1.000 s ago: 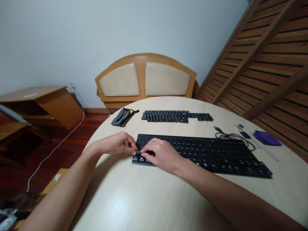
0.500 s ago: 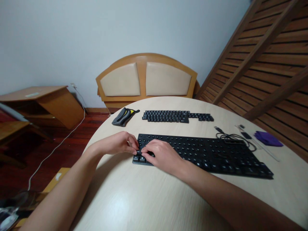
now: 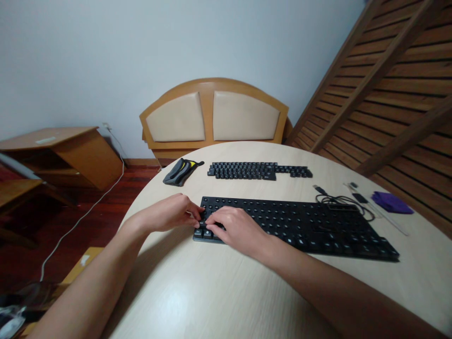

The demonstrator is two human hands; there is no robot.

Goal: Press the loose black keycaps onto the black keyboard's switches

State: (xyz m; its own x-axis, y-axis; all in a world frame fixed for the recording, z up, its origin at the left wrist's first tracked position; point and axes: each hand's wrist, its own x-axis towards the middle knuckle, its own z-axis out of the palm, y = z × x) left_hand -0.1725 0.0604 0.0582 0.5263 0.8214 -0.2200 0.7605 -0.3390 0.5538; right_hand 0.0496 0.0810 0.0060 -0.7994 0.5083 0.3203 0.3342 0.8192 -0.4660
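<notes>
A black keyboard [image 3: 282, 226] lies across the table, most of its key posts bare, with a few keycaps fitted at its lower left corner. At that left end, a wide black keycap [image 3: 202, 224] sits in the row above the corner keys. My left hand [image 3: 178, 212] reaches in from the left, thumb and fingers closed at the keycap's left end. From the other side, my right hand [image 3: 236, 225] has its thumb and curled fingers closed at the right end. My fingers partly hide the keycap.
Behind the keyboard, loose keycaps [image 3: 243, 170] are laid out in rows. A grey and yellow pouch-like item [image 3: 181, 171] lies at the back left. To the right are a coiled USB cable [image 3: 348, 202], a purple cloth [image 3: 391, 202] and a thin white stick [image 3: 390, 217].
My hands stay at the keyboard's left end, with the left fingers shifted only slightly at the keycap. The whole view has moved a little.
</notes>
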